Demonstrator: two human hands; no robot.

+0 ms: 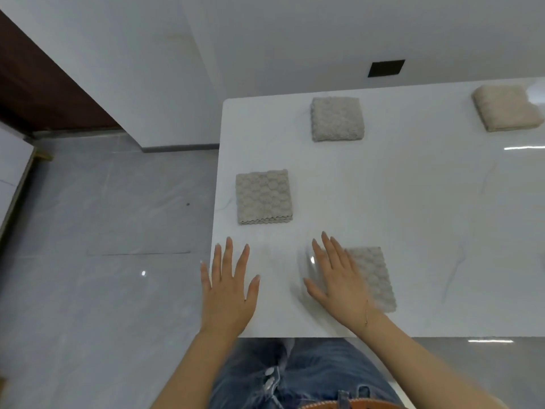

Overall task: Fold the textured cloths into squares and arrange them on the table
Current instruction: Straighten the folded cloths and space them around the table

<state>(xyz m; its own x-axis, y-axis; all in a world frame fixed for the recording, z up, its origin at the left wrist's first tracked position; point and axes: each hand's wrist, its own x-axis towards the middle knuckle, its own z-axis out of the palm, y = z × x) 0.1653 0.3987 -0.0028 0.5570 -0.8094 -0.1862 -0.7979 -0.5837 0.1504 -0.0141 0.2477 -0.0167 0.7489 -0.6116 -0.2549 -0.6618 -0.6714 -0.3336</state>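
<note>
Nearest cloth (373,277): folded square, laid on the counter (413,202) near its front edge, partly covered by the right hand (339,278).
Other folded cloths: left (264,196), far centre (337,118), far right (505,107), well apart.
Right hand: fingers straight, nothing gripped.
Left hand (227,290): flat, fingers spread, at the counter's front-left corner.

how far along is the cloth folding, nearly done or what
Nearly done, it seems. Four folded squares lie apart on the table: far cloth, beige cloth, left cloth, near cloth. Both hands are open: the left hand holds nothing, the right hand overlaps the near cloth. No unfolded cloth is in view.
</note>
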